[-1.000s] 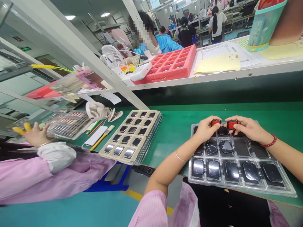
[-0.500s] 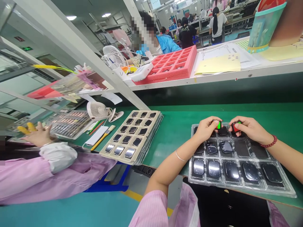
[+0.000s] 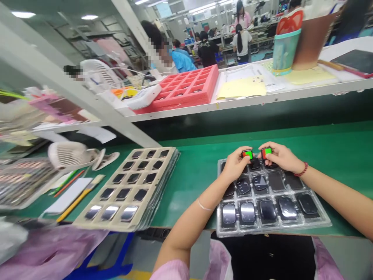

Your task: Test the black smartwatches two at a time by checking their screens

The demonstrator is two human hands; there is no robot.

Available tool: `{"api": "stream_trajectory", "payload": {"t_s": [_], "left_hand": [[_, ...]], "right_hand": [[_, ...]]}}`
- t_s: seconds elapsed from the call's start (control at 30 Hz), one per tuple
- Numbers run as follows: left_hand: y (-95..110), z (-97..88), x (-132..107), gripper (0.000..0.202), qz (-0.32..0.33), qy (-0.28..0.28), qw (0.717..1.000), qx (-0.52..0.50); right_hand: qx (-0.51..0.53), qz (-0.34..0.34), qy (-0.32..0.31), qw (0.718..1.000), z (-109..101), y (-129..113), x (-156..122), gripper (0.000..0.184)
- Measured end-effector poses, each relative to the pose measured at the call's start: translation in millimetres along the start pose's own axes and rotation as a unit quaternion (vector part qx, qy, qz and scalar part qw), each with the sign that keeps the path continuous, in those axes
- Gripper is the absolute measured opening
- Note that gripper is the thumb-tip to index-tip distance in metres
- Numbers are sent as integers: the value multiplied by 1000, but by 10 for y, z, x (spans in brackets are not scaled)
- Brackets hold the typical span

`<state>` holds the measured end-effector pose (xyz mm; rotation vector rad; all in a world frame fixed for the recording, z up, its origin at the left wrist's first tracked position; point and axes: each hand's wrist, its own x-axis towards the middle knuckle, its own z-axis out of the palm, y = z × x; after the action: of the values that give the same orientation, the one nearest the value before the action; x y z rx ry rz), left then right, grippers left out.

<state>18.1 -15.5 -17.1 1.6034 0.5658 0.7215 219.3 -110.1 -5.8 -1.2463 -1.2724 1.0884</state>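
Note:
Above the back row of a clear plastic tray [image 3: 220, 232], my two hands hold small square watch bodies without straps. My left hand [image 3: 236, 164] is closed on one smartwatch [image 3: 247, 154], its lit screen showing red and green. In my right hand [image 3: 281, 157], thumb against its front, is the other smartwatch [image 3: 266, 151], lit the same two colours. Dark watch bodies fill the front row of pockets, among them one dark watch [image 3: 267, 210] at the middle. In the second row, a pocket [image 3: 276, 181] shows only its dark bottom. My hands partly cover the back row.
To the left lies a stack of beige trays [image 3: 132, 223] with dark watch screens. Beside it are a brush [image 3: 78, 200], a white slab [image 3: 68, 196] and a small fan [image 3: 70, 154]. A shelf [image 3: 233, 102] crosses behind, carrying a red foam tray [image 3: 211, 87] and a cup [image 3: 286, 50].
The view has swung right, so everything sits further left. Both watch screens now show red and green; before, green showed on the left one and red on the right. A co-worker's hand has left view.

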Motion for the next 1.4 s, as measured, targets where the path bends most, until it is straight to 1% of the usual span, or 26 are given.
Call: {"api": "stream_trajectory", "payload": {"t_s": [0.23, 0.43, 0.63, 0.77, 0.9, 1.07, 1.17, 1.4], "left_hand": [[21, -20, 22, 36, -5, -1, 1000, 20], [24, 6, 2, 42, -11, -5, 999, 31], [-7, 15, -4, 42, 7, 6, 997, 74], [20, 13, -25, 42, 12, -3, 995, 94], [20, 7, -41, 43, 16, -18, 995, 92], [-4, 11, -28, 44, 4, -32, 999, 26], [-3, 13, -25, 43, -4, -39, 999, 8], [41, 11, -44, 41, -11, -45, 998, 30]], "right_hand": [[4, -6, 0, 1000, -9, 13, 28, 36], [13, -8, -10, 1000, -2, -17, 4, 34], [-13, -5, 3, 1000, 9, -32, -16, 43], [-31, -7, 13, 999, 26, -42, -26, 38], [-52, -9, 13, 999, 23, -53, -38, 37], [-75, -5, 4, 997, -2, -49, -42, 30], [-85, 4, 5, 996, -20, -35, -43, 25], [-91, 1, 14, 996, -39, -61, -52, 18]]}}
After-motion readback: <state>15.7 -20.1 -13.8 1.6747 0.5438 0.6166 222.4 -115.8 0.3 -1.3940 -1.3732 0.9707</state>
